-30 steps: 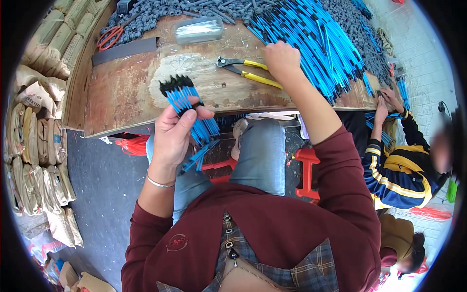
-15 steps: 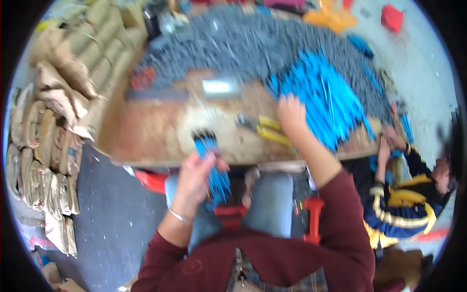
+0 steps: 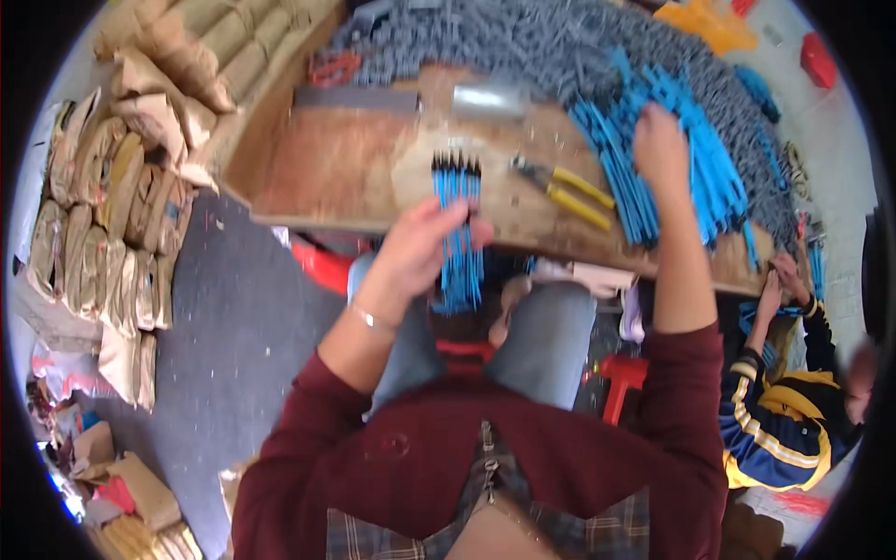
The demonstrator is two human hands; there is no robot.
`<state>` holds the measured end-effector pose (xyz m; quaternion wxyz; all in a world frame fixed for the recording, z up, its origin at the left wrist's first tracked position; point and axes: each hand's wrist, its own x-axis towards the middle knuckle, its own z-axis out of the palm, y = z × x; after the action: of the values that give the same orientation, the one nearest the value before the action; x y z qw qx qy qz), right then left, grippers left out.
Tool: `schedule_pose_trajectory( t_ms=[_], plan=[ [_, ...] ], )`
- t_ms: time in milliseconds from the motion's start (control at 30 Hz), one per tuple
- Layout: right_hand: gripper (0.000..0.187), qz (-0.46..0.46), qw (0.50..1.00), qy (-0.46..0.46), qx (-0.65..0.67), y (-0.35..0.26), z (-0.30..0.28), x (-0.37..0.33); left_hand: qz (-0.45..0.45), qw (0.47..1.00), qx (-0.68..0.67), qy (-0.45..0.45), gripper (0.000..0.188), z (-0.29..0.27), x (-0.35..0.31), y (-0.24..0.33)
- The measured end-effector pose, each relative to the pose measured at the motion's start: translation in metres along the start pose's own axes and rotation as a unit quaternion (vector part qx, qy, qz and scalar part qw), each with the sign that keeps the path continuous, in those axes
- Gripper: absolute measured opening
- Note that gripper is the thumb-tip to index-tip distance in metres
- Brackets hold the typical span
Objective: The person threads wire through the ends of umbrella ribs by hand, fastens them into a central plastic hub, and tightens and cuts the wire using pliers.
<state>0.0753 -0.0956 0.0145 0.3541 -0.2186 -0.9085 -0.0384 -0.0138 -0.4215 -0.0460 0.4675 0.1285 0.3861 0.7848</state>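
My left hand (image 3: 420, 247) is closed around a bundle of thin blue strips with black ends (image 3: 457, 201), held over the front edge of the wooden table. The black ends point away from me in a row; the lower ends hang above my lap. Farther right, my right hand (image 3: 661, 154) reaches into a large heap of blue strips (image 3: 714, 168). Its fingertips are hidden among the strips, so whether it grips one cannot be seen. Between my hands lie pliers with yellow handles (image 3: 574, 196), jaws toward the left.
Grey strips (image 3: 485, 42) are heaped along the back of the table (image 3: 327, 177). A shiny metal block (image 3: 488, 101) and a dark flat bar (image 3: 355, 99) lie before them. Brown paper packages (image 3: 103, 205) are stacked at left. Another person (image 3: 779, 420) works at right.
My right hand has moved from the left edge of the blue heap deeper into it. The left hand still holds its bundle, now fanned flatter. The whole view has shifted.
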Motion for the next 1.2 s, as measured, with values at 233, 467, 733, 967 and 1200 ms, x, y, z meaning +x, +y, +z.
schedule_pose_trajectory(
  t_ms=[233,467,733,967,1200],
  plan=[
    [0.025,-0.065,0.966,-0.218,-0.125,-0.007,-0.02,0.008,-0.023,0.999,0.023,0.009,0.018,-0.002,0.018,-0.003],
    [0.027,0.143,0.874,-0.157,0.437,-0.079,-0.093,-0.022,-0.015,1.0,0.022,0.012,0.019,-0.004,0.009,-0.003],
    [0.026,0.131,0.719,-0.281,0.622,-0.138,-0.008,-0.137,0.028,0.996,-0.041,-0.069,0.019,-0.006,0.015,-0.003],
    [0.021,0.112,0.791,-0.188,0.572,-0.145,0.005,-0.151,0.094,0.992,-0.03,-0.076,0.02,-0.001,0.015,-0.007],
    [0.019,0.177,0.799,-0.184,0.545,-0.154,-0.008,-0.157,0.101,0.988,-0.061,-0.103,0.023,0.001,0.02,-0.018]
  ],
)
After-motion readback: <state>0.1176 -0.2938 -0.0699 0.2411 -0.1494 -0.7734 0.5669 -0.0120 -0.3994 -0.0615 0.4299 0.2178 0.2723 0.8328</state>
